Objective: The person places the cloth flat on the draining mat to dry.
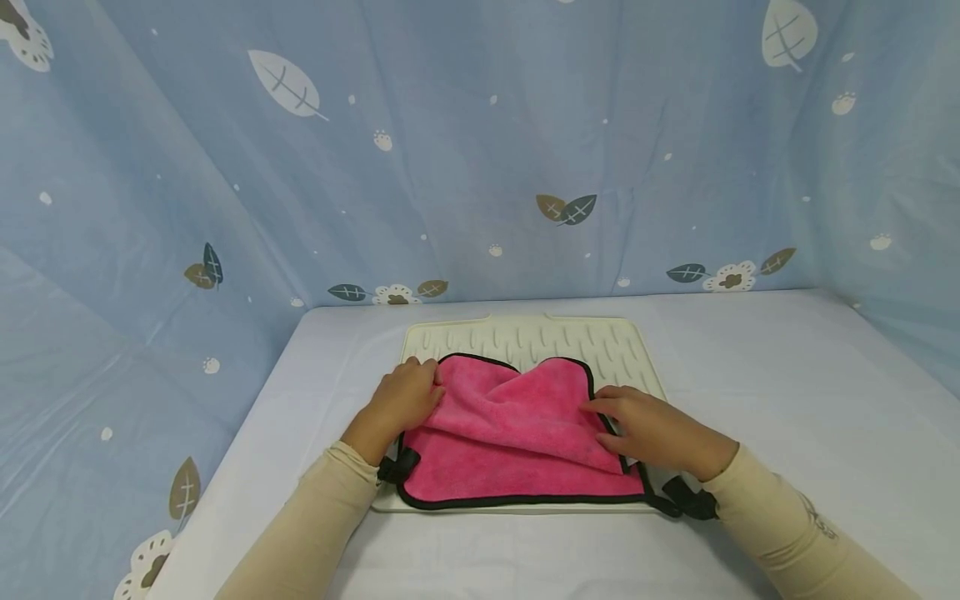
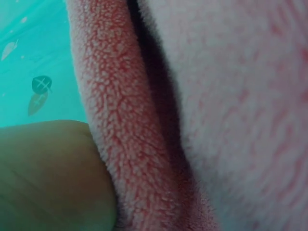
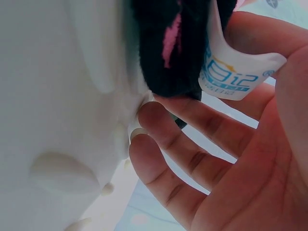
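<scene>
A pink plush towel [image 1: 480, 475] with black edging lies folded over itself in the head view, its upper layer rumpled. Beneath it is a cream ridged mat [image 1: 600, 337]. My left hand [image 1: 405, 396] grips the towel's upper left edge; close up in the left wrist view, soft pink folds [image 2: 120, 110] fill most of the picture. At the right edge, my right hand [image 1: 648, 429] holds the towel's border between thumb and fingers. A white label [image 3: 236, 72] with blue print sticks out from that black border in the right wrist view, between thumb and fingers.
A white cloth [image 1: 787, 400] covers the table around the mat. Behind and to the left hangs a blue curtain [image 1: 465, 150] printed with leaves. Black straps [image 1: 690, 498] show near both wrists, below the sleeve ends.
</scene>
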{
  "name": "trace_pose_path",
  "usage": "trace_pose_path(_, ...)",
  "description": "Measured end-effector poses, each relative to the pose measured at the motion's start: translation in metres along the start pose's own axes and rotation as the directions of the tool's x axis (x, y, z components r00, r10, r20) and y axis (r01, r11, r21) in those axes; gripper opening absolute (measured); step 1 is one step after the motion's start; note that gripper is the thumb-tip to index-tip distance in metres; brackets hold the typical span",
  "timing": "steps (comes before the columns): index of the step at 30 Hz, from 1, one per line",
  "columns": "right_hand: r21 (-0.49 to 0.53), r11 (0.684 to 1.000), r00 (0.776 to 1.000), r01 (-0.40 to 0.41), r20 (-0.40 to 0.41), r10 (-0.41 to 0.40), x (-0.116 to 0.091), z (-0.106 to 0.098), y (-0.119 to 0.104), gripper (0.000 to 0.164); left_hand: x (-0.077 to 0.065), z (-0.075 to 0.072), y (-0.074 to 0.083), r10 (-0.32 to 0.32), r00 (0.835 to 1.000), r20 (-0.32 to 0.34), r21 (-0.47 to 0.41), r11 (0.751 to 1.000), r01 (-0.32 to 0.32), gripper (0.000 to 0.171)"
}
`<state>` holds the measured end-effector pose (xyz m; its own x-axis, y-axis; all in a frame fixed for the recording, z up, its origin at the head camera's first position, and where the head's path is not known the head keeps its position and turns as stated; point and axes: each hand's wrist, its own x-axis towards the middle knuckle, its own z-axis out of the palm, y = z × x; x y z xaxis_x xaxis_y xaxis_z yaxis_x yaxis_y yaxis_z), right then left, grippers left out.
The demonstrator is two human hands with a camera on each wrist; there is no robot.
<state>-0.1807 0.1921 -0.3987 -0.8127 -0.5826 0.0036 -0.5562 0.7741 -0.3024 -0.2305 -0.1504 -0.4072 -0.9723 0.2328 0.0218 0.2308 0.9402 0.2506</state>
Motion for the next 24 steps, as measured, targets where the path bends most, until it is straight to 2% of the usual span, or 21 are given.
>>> trace_pose_path(7,0.003,1.0,1.0,0.008,-0.011,-0.008,-0.0002,0.0009,0.0008,0.04,0.0004,0.0028,-0.0011,0.008,1.0,-0.015,0.014,1.0,-0.008,0.014)
trace_pose_path(17,-0.024,1.0,1.0,0.014,-0.018,-0.014,-0.0009,0.0023,0.0022,0.04,0.0003,0.0027,-0.001,0.02,0.999,-0.028,0.013,1.0,-0.02,0.001)
trace_pose_path(24,-0.087,0.996,0.993,0.033,-0.111,-0.043,-0.0019,0.0007,0.0018,0.037,0.0011,-0.0039,0.0001,0.026,0.995,-0.096,0.036,0.999,-0.022,0.01)
